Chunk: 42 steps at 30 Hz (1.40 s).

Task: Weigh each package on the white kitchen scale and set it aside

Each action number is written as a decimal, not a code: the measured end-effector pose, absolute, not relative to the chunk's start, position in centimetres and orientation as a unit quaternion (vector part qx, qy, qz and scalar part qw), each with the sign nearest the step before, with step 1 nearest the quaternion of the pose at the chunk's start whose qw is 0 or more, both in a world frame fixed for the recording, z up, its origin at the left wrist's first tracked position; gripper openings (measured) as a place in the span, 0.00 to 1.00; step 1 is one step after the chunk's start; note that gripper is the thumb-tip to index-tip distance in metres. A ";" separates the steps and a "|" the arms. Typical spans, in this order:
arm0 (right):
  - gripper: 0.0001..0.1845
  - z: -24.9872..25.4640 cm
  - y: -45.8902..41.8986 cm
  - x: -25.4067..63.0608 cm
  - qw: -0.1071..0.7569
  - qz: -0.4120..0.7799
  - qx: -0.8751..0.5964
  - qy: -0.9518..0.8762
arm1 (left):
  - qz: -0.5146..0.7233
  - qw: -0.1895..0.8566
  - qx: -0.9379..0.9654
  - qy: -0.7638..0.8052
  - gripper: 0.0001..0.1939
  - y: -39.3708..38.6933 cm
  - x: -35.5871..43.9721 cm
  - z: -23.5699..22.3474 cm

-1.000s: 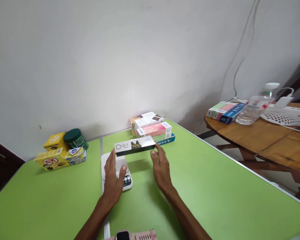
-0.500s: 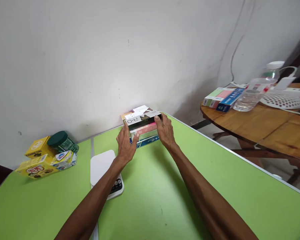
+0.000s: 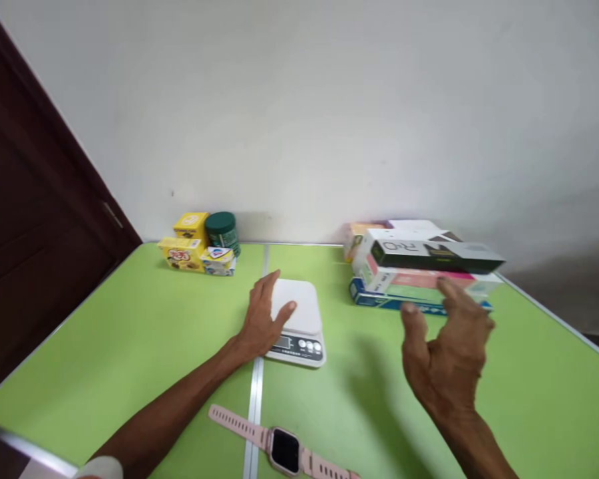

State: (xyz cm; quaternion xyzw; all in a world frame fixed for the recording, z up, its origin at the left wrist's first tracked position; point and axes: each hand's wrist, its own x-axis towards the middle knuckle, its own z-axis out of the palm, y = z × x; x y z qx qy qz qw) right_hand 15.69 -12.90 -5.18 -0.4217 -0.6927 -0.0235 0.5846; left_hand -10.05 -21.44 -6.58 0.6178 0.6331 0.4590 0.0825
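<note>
My left hand [image 3: 265, 318] is at the left side of a white kitchen scale [image 3: 299, 306], thumb and fingers apart; whether it presses on the scale I cannot tell. Slightly blurred, my right hand [image 3: 446, 352] hovers over the table with its fingers spread and nothing in it. Just beyond it lies a stack of boxes: a black-and-white box [image 3: 434, 256] on top, pink and green ones [image 3: 424, 283] under it, and a blue box [image 3: 379, 297] at the bottom. Closer to me lies a smartwatch [image 3: 284, 451] with a pink strap.
Yellow boxes [image 3: 182, 254], a small white-and-yellow box [image 3: 219, 261] and a dark green tub [image 3: 222, 229] stand together at the back left. A metal seam [image 3: 254, 399] crosses the green table [image 3: 180, 319]. The wall [image 3: 299, 120] runs along its back edge.
My hands have let go of the box stack. The left has moved to the scale, and the right has drawn back toward me. My view has turned left, bringing the smartwatch into sight.
</note>
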 end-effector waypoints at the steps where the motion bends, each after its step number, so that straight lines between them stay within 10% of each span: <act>1: 0.30 -4.7 -14.0 13.8 0.577 -0.002 -0.395 -0.716 | 0.471 0.062 0.585 0.657 0.33 -22.5 -12.3 -7.3; 10: 0.44 -6.1 -16.0 -9.2 0.386 0.448 -0.347 -0.728 | 0.571 0.058 0.370 0.731 0.43 -23.1 -27.1 -13.4; 14: 0.55 -6.8 -12.4 -16.8 0.366 0.418 -0.398 -0.730 | 0.595 0.066 0.367 0.712 0.36 -20.8 -28.7 -14.0; 24: 0.31 -7.6 -8.0 -18.5 0.245 0.395 -0.408 -0.786 | 0.622 0.036 0.318 0.715 0.16 -19.0 -29.9 -14.4; 42: 0.27 -6.4 -14.9 -14.2 0.167 0.321 -0.403 -0.841 | 0.597 0.044 0.333 0.729 0.20 -24.9 -26.6 -11.8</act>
